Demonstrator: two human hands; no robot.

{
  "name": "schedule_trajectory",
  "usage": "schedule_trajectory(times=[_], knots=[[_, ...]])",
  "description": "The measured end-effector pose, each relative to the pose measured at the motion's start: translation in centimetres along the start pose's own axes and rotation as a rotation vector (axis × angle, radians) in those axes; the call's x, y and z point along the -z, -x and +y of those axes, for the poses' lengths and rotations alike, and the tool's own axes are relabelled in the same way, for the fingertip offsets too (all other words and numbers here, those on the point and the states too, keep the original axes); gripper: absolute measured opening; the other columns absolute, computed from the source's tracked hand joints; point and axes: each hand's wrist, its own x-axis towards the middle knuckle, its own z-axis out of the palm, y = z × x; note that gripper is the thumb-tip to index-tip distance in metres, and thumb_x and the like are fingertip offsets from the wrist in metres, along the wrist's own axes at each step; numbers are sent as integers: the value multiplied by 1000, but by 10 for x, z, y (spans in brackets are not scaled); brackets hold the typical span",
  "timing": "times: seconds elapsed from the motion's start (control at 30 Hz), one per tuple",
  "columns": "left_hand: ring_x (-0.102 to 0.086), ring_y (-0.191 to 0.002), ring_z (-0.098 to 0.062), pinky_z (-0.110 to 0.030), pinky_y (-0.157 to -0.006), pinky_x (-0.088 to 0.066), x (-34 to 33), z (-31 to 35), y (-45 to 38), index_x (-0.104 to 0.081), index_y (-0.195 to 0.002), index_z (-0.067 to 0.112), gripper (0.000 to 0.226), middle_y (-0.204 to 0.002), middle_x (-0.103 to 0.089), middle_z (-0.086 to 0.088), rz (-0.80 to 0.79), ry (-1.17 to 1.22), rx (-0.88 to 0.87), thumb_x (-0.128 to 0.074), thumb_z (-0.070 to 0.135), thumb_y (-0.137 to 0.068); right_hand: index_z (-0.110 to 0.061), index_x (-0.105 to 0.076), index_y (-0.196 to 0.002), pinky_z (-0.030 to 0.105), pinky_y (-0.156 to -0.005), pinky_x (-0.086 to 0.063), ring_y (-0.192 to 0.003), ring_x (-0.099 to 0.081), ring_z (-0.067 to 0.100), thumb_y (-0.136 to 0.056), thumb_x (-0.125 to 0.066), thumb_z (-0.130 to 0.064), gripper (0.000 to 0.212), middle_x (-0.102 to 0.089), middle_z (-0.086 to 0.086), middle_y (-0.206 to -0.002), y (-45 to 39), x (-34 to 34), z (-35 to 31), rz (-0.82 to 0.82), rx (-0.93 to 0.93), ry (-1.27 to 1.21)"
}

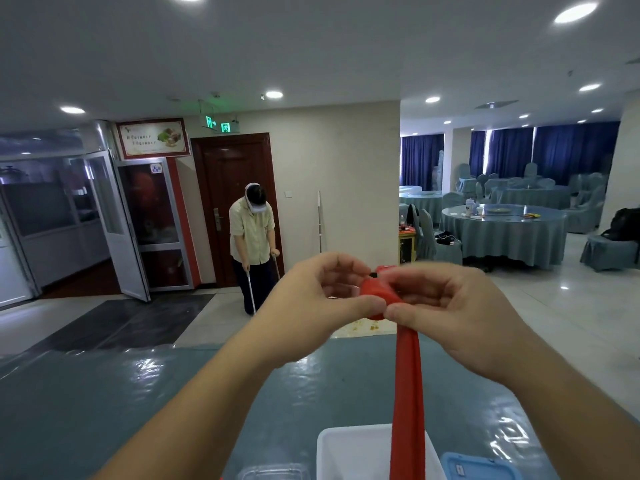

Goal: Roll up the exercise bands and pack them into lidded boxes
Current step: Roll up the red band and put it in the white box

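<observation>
Both hands, left hand [311, 299] and right hand [450, 310], raised at mid-frame, pinching a partly rolled red band [379, 292] between thumbs and curled fingers. Loose tail hanging straight down past a white box [353, 452] at bottom centre. Blue lid [481, 467] just right of it on the worktop [104, 393].

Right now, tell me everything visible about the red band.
The red band looks like smooth, stretchy material. Its top end is wound into a small roll, pinched between the left hand and right hand, raised above the table. The loose tail hangs straight down past a white box and out of view.
</observation>
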Motion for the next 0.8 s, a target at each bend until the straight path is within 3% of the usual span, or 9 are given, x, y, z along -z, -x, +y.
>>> schedule_trajectory(times=[0.07, 0.17, 0.3, 0.43, 0.5, 0.57, 0.67, 0.8], knots=[[-78, -97, -16, -32, -93, -62, 5, 3, -1, -72, -117, 20, 35, -105, -80, 1, -54, 116, 61, -84, 15, -85, -16, -71, -107, 30, -87, -63, -89, -80, 16, -78, -85, 0, 36, -82, -1, -95, -3, 2, 1, 19, -38, 26], [-78, -98, -15, -27, -90, -61, 9, 6, -1, -72, -121, 19, 35, -106, -80, 1, -87, 79, 72, -82, 14, -88, -17, -78, -96, 36, -86, -65, -89, -79, 18, -72, -89, -12, 27, -81, 0, -93, -3, 3, 4, 16, -3, 99], [-78, -98, -18, -27, -87, -62, 4, 8, -1, -72, -120, 15, 31, -106, -80, -4, 15, 173, 46, -78, 12, -91, -21, -82, -100, 28, -87, -63, -91, -79, 13, -68, -83, -26, 33, -82, -4, -93, -4, 0, 7, 125, 70, 13], [-77, -106, -26, -39, -95, -62, -12, -1, -2, -66, -127, 7, 34, -113, -78, -15, 116, 504, 71, -72, 6, -94, -24, -80, -109, 21, -92, -59, -98, -78, 13, -77, -80, -14, 34, -82, -4, -100, -6, -11, 10, 183, 60, -197], [-76, -107, -28, -39, -95, -62, -14, -3, -2, -62, -132, 6, 39, -117, -75, -19, 115, 595, 100, -71, 3, -94, -23, -79, -111, 20, -93, -58, -99, -78, 11, -82, -79, -5, 34, -82, -6, -101, -7, -11, 7, 178, 59, -160], [-76, -108, -24, -37, -96, -61, -8, -4, -2, -61, -137, 12, 44, -120, -74, -17, 75, 514, 117, -72, 5, -94, -24, -80, -111, 17, -93, -57, -98, -77, 7, -85, -77, -1, 35, -82, -9, -100, -7, -6, 3, 101, 51, -55], [-75, -106, -13, -34, -100, -58, 5, -4, -4, -72, -127, 24, 35, -111, -78, 3, -68, 79, 61, -77, 27, -92, -28, -79, -110, 18, -90, -58, -96, -78, 7, -84, -79, 1, 39, -82, -11, -99, -8, 2, -3, -39, 35, 58], [-77, -100, -20, -31, -93, -60, 14, 0, -8, -77, -115, 17, 28, -104, -80, -4, -100, 101, 88, -82, 19, -87, -27, -69, -109, 32, -91, -62, -93, -79, 15, -80, -86, -5, 40, -82, -6, -100, -12, 0, -3, -64, -21, 91]])
